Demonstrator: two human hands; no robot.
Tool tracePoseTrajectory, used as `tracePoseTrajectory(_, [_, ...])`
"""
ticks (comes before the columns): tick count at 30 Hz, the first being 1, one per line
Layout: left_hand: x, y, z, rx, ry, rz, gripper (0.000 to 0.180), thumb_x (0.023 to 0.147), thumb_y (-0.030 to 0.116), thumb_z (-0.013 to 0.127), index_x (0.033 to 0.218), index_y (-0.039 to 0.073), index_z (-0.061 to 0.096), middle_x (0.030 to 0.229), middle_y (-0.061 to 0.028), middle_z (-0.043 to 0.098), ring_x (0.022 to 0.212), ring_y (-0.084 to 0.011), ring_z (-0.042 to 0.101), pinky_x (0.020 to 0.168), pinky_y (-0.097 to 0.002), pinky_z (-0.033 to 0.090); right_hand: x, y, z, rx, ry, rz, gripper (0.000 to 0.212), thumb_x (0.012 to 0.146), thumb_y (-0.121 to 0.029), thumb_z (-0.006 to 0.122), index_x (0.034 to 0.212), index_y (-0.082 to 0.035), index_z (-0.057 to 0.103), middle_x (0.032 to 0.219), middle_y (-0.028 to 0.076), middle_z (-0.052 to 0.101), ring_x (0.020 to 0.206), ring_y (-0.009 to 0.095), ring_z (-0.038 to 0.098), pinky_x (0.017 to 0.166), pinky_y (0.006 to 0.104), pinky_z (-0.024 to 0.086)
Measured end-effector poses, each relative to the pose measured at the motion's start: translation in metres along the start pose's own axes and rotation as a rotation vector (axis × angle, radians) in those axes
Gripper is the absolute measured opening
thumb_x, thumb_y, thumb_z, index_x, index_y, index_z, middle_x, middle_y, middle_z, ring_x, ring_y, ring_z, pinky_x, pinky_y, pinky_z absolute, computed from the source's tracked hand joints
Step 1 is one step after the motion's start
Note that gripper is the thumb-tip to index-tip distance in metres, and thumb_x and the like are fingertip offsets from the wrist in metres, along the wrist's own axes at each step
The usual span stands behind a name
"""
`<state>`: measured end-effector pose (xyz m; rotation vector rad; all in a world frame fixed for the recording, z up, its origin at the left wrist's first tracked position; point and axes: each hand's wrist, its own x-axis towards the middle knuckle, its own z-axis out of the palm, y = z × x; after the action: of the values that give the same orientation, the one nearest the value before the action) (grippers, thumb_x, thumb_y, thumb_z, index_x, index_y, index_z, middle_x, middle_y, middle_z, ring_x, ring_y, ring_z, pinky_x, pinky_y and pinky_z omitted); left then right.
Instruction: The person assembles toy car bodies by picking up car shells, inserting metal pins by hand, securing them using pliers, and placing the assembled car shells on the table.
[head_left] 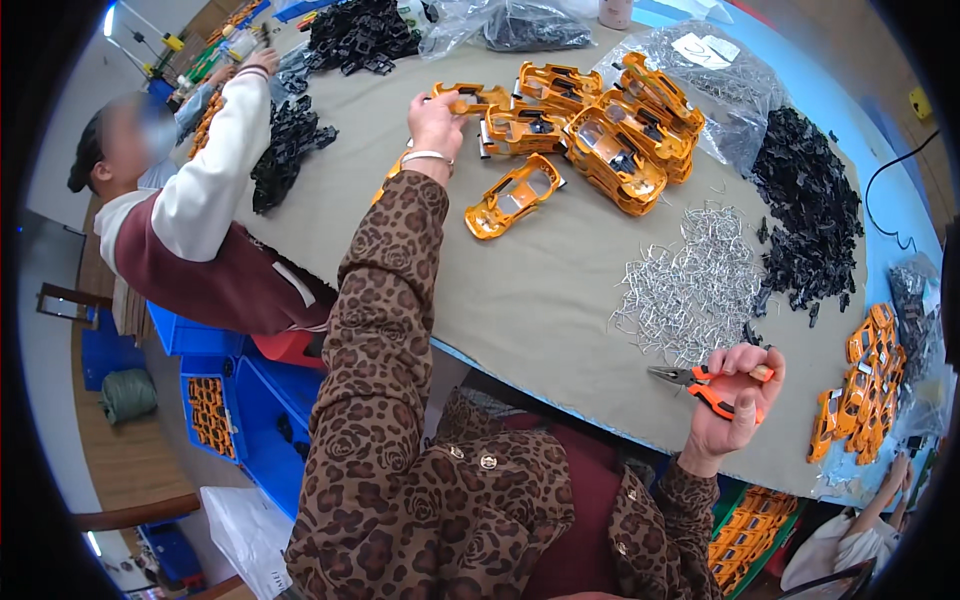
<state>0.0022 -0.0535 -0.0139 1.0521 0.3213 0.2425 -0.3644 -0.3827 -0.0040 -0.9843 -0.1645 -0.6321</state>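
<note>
My left hand [435, 130] reaches out to the far middle of the table, its fingers closed on the near end of an orange toy car body [478, 98]. Against that one sits a cluster of more orange car bodies [615, 150], some stacked. A single car body [513, 197] lies apart, nearer to me. Another car body [388, 182] is mostly hidden behind my left forearm. Low on the right, my right hand [735, 405] is wrapped round pliers [705, 385] with orange-red handles. Their jaws point left, beside a heap of bent silver wire pieces [690, 280].
Black plastic parts form a heap [810, 210] at right and piles [365, 35] at far left. A clear bag [700, 80] stands behind the cars. More orange car bodies [860, 385] lie at the right edge. A co-worker [200, 220] sits at left beside blue bins [270, 400].
</note>
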Motion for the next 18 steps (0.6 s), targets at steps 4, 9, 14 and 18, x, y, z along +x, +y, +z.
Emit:
tracePoseTrajectory(4, [-0.013,-0.016,0.007,0.339,-0.043,-0.102,0.050,0.086,-0.001,0.057,0.131,-0.004,0.036,0.111,-0.0170,0.053,0.099,-0.0313,0.058,0.084,-0.0484,0.053,-0.001,-0.001,-0.002,-0.016,-0.001,0.002,0.054,0.085,-0.023,0.065,0.133,-0.009,0.043,0.097,0.006,0.044,0.085,0.018,0.041,0.073,0.0339,0.038])
tracePoseTrajectory(9, [-0.012,-0.018,-0.021,1.149,0.091,0.506,0.038,0.081,0.014,0.059,0.114,-0.004,0.055,0.108,-0.0228,0.060,0.106,-0.0355,0.055,0.089,-0.0400,0.047,-0.001,-0.003,0.005,-0.023,-0.042,-0.008,0.055,0.085,-0.024,0.065,0.133,-0.009,0.043,0.097,0.006,0.044,0.085,0.018,0.041,0.073,0.0340,0.038])
tracePoseTrajectory(14, [-0.091,0.006,-0.033,1.202,-0.282,0.575,0.032,0.081,0.017,0.059,0.109,0.001,0.061,0.110,-0.0200,0.061,0.104,-0.0348,0.056,0.087,-0.0410,0.047,-0.003,-0.017,-0.004,-0.058,-0.043,-0.070,0.056,0.085,-0.024,0.065,0.133,-0.008,0.042,0.098,0.006,0.044,0.086,0.018,0.041,0.072,0.0341,0.037])
tracePoseTrajectory(18, [-0.127,-0.021,-0.037,1.435,-0.475,0.606,0.029,0.081,0.019,0.062,0.102,0.000,0.065,0.092,-0.0173,0.065,0.088,-0.0300,0.063,0.079,-0.0366,0.050,0.002,-0.029,-0.003,-0.052,-0.016,-0.107,0.055,0.086,-0.024,0.063,0.133,-0.007,0.042,0.098,0.006,0.044,0.086,0.018,0.040,0.072,0.0342,0.036])
